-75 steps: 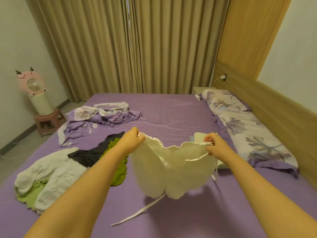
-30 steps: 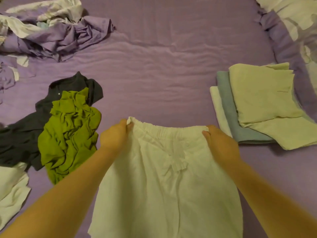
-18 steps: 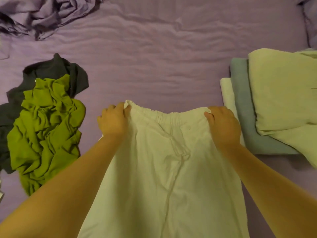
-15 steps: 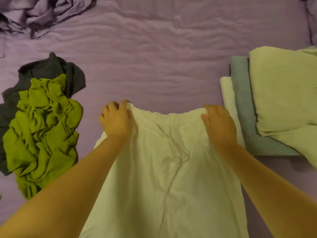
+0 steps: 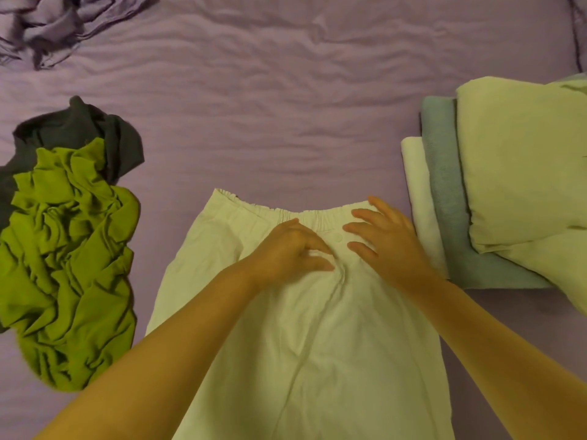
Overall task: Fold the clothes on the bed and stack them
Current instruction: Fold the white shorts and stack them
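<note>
White shorts point(image 5: 317, 338) with an elastic waistband lie flat on the purple bed point(image 5: 254, 106), waistband away from me. My left hand point(image 5: 289, 249) rests on the cloth just below the middle of the waistband, its fingertips pinching the drawstring. My right hand point(image 5: 381, 239) lies flat with fingers spread on the right part of the waistband. On the right sits a stack of folded clothes point(image 5: 508, 185): pale yellow on top, grey-blue under it, white at the bottom.
A crumpled green garment point(image 5: 66, 258) lies on the left over a dark grey one point(image 5: 79, 131). Bunched lilac bedding point(image 5: 54, 23) fills the far left corner. A pillow edge point(image 5: 579, 27) shows at the far right.
The shorts came down from the air and now lie flat on the bed. Both hands let go of the waistband corners and moved in toward its middle.
</note>
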Action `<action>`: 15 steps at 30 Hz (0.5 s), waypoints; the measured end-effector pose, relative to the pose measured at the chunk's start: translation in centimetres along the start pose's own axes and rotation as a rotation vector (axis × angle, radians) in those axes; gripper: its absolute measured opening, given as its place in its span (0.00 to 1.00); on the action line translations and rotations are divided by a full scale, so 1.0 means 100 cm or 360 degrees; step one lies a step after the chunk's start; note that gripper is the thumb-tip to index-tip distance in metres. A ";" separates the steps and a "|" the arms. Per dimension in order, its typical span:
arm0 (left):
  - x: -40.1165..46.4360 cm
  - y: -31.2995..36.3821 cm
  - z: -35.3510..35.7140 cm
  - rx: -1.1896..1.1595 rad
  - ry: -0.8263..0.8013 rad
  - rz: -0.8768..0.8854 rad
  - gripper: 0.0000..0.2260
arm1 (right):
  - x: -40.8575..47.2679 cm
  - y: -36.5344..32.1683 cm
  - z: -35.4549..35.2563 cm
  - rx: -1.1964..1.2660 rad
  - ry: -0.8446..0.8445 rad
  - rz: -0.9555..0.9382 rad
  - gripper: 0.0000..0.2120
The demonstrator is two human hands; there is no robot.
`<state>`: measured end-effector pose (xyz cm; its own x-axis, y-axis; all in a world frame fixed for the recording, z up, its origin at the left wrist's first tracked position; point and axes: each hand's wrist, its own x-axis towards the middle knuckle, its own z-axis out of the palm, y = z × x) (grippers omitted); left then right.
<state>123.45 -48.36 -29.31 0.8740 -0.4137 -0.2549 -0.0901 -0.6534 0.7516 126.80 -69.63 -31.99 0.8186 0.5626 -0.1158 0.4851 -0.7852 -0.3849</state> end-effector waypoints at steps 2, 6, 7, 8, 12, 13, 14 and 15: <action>0.005 0.002 0.002 -0.0025 0.0047 -0.0082 0.09 | -0.007 -0.004 0.001 0.0033 0.0086 -0.0001 0.17; 0.016 0.007 0.004 0.0130 0.0134 -0.0279 0.14 | -0.025 -0.010 0.008 0.0081 0.0251 0.0017 0.15; 0.018 0.009 0.005 0.0228 0.0129 -0.0289 0.14 | -0.028 -0.010 0.010 0.0096 0.0272 0.0043 0.16; 0.019 0.011 0.005 0.0318 0.0110 -0.0293 0.14 | -0.031 -0.012 0.009 0.0142 0.0278 0.0092 0.16; 0.023 0.019 0.002 0.0339 0.0066 -0.0401 0.14 | -0.036 -0.026 -0.004 0.0409 0.0340 0.0322 0.18; 0.024 0.020 0.001 0.0266 0.0057 -0.0421 0.14 | -0.036 -0.032 -0.008 0.0492 0.0309 0.0396 0.18; 0.024 0.021 0.000 0.0163 0.0034 -0.0441 0.12 | -0.035 -0.037 -0.010 0.0590 0.0238 0.0494 0.19; 0.024 0.022 0.000 0.0045 0.0014 -0.0447 0.08 | -0.033 -0.042 -0.011 0.0652 0.0178 0.0579 0.21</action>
<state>125.34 -50.75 -28.28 0.8708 -0.2082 -0.4453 0.1431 -0.7593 0.6348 122.40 -68.49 -29.02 0.9494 0.2256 -0.2186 0.0242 -0.7464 -0.6651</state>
